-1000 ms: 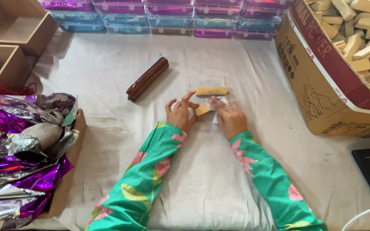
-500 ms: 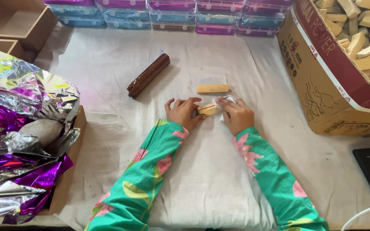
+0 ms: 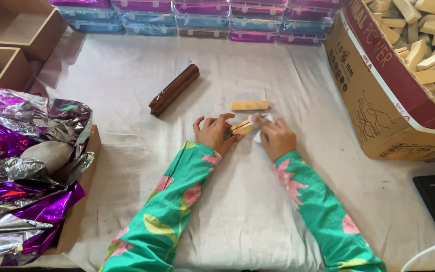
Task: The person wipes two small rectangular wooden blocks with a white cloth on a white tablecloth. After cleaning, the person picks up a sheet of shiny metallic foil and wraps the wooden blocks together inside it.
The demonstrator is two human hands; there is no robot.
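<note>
Cloth-covered table (image 3: 127,151), hands (image 3: 245,133) pinching wooden block (image 3: 241,127)

White cloth-covered table (image 3: 127,151), wrinkled; cardboard box (image 3: 378,121) at right, stacked plastic cases (image 3: 202,15) along far edge; even light.

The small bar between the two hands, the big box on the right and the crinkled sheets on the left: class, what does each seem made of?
Small bar: probably wood, pale tan, matt. Big box: corrugated cardboard, brown, printed. Crinkled sheets: metallic foil or film, shiny purple and silver, creased.
</note>
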